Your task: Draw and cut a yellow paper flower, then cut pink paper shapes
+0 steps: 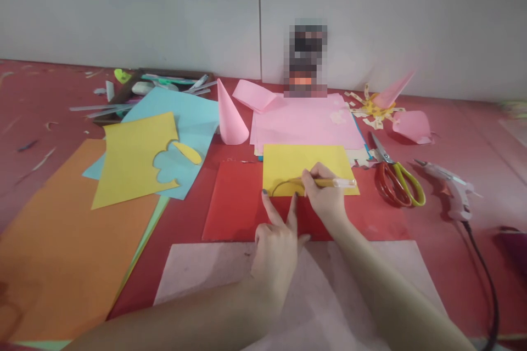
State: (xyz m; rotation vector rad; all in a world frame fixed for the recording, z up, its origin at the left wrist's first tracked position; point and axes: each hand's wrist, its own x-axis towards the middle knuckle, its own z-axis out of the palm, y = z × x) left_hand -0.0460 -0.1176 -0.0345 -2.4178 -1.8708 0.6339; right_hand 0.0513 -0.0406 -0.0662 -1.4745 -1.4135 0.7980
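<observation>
A yellow sheet of paper (302,159) lies on a red sheet (234,203) in front of me. My right hand (329,200) grips a yellow pen (343,182) with a clear end, its tip over the yellow paper. A dark curved line (276,186) shows there, close to the paper's lower edge. Two spread fingers of my left hand (276,247) press on that edge, one on each side of the curve; its other fingers are folded in. Beneath my forearms is a pale sheet (197,263).
To the right lie scissors (397,178) and a corded glue gun (450,184). Pink sheets (304,120) and a pink cone (230,120) stand behind. On the left are cut yellow paper (132,159), blue paper (181,107), orange paper (82,230) and a tray (135,79) of tools.
</observation>
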